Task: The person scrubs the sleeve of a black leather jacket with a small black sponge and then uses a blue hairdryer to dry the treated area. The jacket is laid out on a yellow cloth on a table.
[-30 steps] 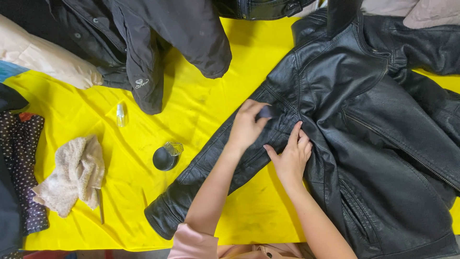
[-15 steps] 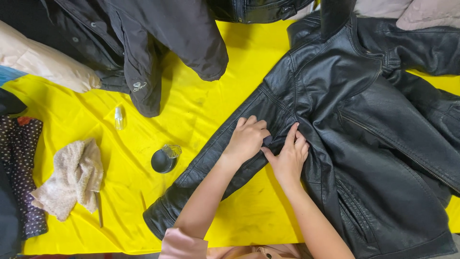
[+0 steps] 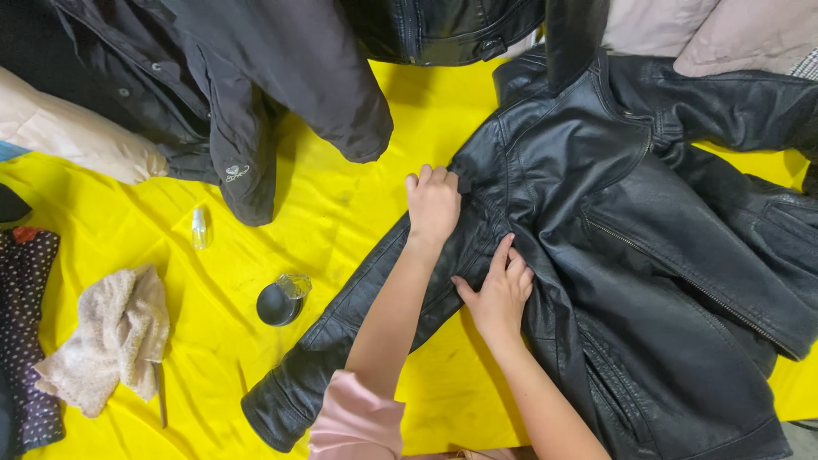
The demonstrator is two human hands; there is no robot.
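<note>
Both hands, left hand (image 3: 433, 203) and right hand (image 3: 498, 294), press flat and open-fingered on the glossy, creased black leather jacket (image 3: 648, 221).

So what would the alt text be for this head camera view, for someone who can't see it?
Seen from above, a person's left hand and right hand press on a black leather jacket spread over a yellow cloth. Nearby lie a small open tin, a small spray bottle and a beige rag.

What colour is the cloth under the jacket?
Bright yellow cloth, under the black leather jacket; head view shows it best.
</note>
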